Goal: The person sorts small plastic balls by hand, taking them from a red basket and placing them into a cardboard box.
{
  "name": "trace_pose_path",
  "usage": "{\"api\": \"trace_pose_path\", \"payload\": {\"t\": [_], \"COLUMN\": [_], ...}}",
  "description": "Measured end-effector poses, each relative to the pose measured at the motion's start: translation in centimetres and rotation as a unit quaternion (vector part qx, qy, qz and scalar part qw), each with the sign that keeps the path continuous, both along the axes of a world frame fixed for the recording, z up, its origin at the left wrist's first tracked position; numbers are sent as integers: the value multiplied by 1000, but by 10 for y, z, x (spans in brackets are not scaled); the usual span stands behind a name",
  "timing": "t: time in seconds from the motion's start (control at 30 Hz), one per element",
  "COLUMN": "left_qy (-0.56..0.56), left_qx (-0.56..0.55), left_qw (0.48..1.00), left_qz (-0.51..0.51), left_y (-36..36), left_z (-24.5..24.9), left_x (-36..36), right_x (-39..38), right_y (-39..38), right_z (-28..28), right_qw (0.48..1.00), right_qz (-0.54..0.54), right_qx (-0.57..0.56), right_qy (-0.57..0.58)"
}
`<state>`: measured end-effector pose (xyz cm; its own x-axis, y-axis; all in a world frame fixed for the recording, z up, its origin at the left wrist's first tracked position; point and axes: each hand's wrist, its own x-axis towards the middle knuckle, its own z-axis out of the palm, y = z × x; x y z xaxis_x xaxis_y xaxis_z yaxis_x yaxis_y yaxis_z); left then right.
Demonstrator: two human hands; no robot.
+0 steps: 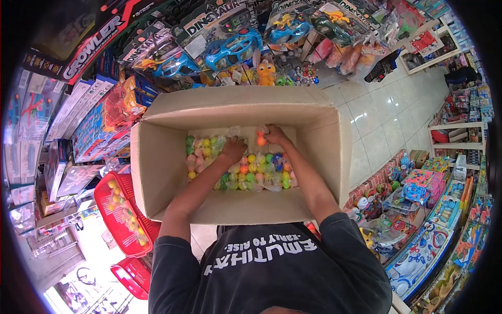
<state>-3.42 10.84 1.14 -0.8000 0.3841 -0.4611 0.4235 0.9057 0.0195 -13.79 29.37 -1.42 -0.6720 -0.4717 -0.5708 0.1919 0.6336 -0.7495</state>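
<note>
A large open cardboard box [172, 201] stands before me, its floor partly covered by clear plastic bags of small coloured balls [256, 166]. My right hand [275, 135] is at the far side of the box, its fingers closed on a small clear bag of orange balls [261, 138]. Left of it, my left hand [234, 149] reaches down over the bags with curled fingers. Clear plastic [233, 131] shows just beyond those fingertips, so they seem to grip a bag. What lies under the left palm is hidden.
A red plastic basket [109, 222] with more bagged balls stands left of the box, and a second red basket [125, 277] is below it. Packaged dinosaur toys [232, 47] hang beyond the box. Boxed toys [107, 112] are stacked at left; toy shelves [423, 256] line the right.
</note>
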Motion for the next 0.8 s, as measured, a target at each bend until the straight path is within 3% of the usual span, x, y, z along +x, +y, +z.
{"api": "trace_pose_path", "payload": {"t": [0.07,0.2,0.27,0.5,0.8], "left_qy": [-44,-70,-95,-85,-116], "left_qx": [-19,-1,14,19,0], "left_qw": [999,997,994,995,990], "left_qz": [16,21,48,58,76], "left_y": [-2,-5,-6,-4,9], "left_z": [-8,-2,4,5,18], "left_x": [3,2,1,2,2], "right_x": [8,25,34,33,34], "right_y": [-10,-27,-32,-29,-15], "right_z": [-28,-19,-22,-7,-57], "right_qw": [997,991,982,979,986], "right_qz": [14,110,138,179,144], "right_qx": [72,81,95,92,-57], "right_qy": [34,-5,82,15,-59]}}
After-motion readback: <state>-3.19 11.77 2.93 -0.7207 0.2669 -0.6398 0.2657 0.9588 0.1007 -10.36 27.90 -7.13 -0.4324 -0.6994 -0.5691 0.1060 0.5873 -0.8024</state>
